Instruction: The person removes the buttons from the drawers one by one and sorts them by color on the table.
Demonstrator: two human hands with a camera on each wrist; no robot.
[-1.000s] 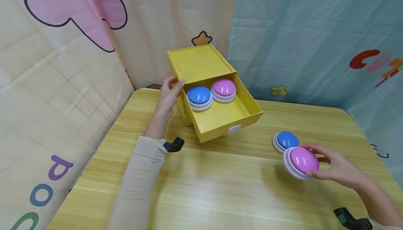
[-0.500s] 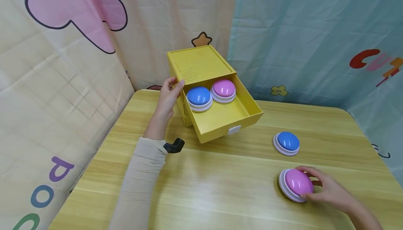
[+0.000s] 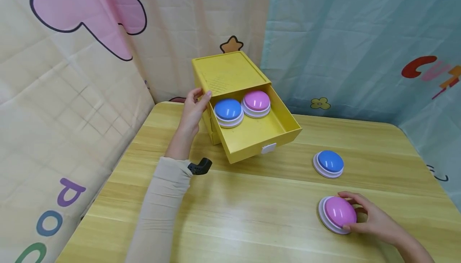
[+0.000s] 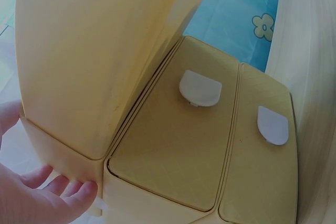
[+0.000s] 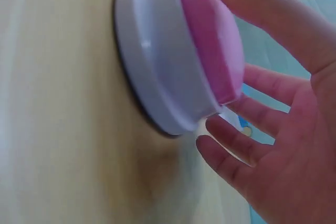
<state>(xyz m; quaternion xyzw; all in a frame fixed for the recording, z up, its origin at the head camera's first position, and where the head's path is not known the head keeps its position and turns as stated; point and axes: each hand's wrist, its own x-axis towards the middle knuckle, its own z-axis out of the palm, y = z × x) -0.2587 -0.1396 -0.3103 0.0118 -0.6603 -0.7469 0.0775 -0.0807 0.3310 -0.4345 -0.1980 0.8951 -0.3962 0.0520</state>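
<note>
In the head view, my left hand holds the upper left corner of a yellow drawer cabinet, thumb on top and fingers against its side. The cabinet's top drawer is pulled out. Inside it sit a blue push button and a pink push button, both on white bases. On the table at the right, my right hand grips a second pink push button by its dome, thumb and fingers on opposite sides. The right wrist view shows its white base close over the wood.
A second blue push button stands on the wooden table, behind the held one. Two closed drawers with white handles lie below the open drawer. Printed curtains hang behind and at the left.
My right hand has brought the pink push button toward the table's front and lowered it, away from the blue one. My left hand has stayed on the cabinet.
</note>
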